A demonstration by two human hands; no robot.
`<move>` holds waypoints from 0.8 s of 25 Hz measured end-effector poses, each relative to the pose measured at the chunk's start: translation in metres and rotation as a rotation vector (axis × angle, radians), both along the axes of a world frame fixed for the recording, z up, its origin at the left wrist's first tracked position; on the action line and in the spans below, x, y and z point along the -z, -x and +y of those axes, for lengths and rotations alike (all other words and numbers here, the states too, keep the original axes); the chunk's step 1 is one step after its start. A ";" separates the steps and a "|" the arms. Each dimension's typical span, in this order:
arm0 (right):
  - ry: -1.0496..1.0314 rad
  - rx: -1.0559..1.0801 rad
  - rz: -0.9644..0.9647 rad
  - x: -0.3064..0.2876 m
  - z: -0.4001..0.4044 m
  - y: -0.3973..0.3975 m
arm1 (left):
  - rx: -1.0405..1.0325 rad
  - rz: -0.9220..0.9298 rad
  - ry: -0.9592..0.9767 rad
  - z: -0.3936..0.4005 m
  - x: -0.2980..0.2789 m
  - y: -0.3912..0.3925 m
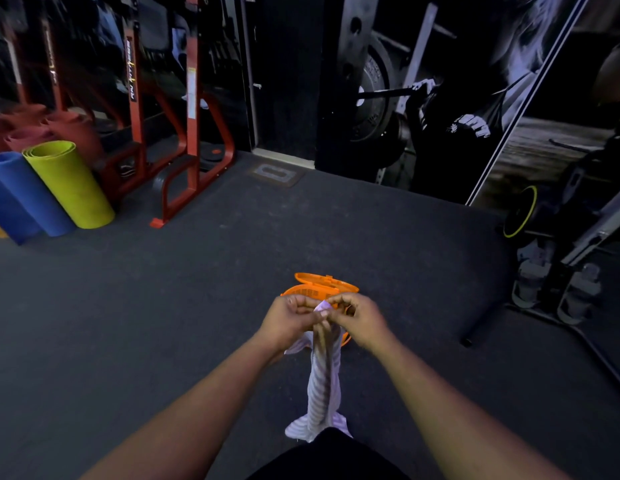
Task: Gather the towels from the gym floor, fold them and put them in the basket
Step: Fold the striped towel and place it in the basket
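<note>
Both hands hold one towel at its top edge: the left hand (290, 320) and the right hand (357, 318) sit close together, each grip narrow, fingers curled and pinching the cloth between them. From the head view, the pale striped towel (323, 379) hangs straight down from that pinch in a bunched, twisted rope, its lower end flaring out near the person's dark clothing at the bottom of the frame. Behind the hands and partly covered by them, the orange basket (320, 289) stands on the dark gym floor (163, 306), its lid tipped open.

The step in hand looks like finding corners to start a fold. To do it well, I would slide the two pinches apart along the top hem until the cloth opens flat, shake out the twist, then bring corner to corner before lowering it into the basket just ahead.

Much is unclear. The basket's inside is hidden by the hands, so I cannot tell whether any towels lie in it. No other towel shows on the floor in view. Which edge or corner the fingers hold is too small to make out, and the background is dim.
</note>
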State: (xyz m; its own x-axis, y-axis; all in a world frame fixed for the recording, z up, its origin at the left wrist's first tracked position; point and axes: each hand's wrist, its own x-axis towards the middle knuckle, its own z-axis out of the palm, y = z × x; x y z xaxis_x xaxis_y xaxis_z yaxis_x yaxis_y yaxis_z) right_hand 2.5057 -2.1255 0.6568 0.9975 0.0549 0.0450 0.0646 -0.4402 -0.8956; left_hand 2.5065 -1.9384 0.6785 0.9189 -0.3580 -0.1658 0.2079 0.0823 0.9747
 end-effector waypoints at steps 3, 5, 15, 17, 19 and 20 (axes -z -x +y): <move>0.118 -0.185 -0.005 0.004 -0.012 0.007 | 0.054 -0.003 -0.048 0.012 -0.001 -0.005; 0.252 -0.277 0.035 0.006 -0.025 0.010 | 0.024 -0.002 -0.034 0.021 -0.004 -0.011; 1.151 0.219 0.328 -0.026 -0.090 0.021 | -0.495 -0.312 -0.619 0.093 -0.004 -0.086; 0.919 0.420 0.144 -0.050 -0.097 0.009 | -0.539 -0.236 -0.629 0.093 -0.007 -0.099; 0.511 0.562 -0.047 -0.078 -0.095 -0.005 | -0.613 -0.114 -0.324 0.073 -0.030 -0.109; 0.274 0.598 -0.119 -0.095 -0.094 -0.015 | -0.642 -0.057 -0.129 0.059 -0.045 -0.114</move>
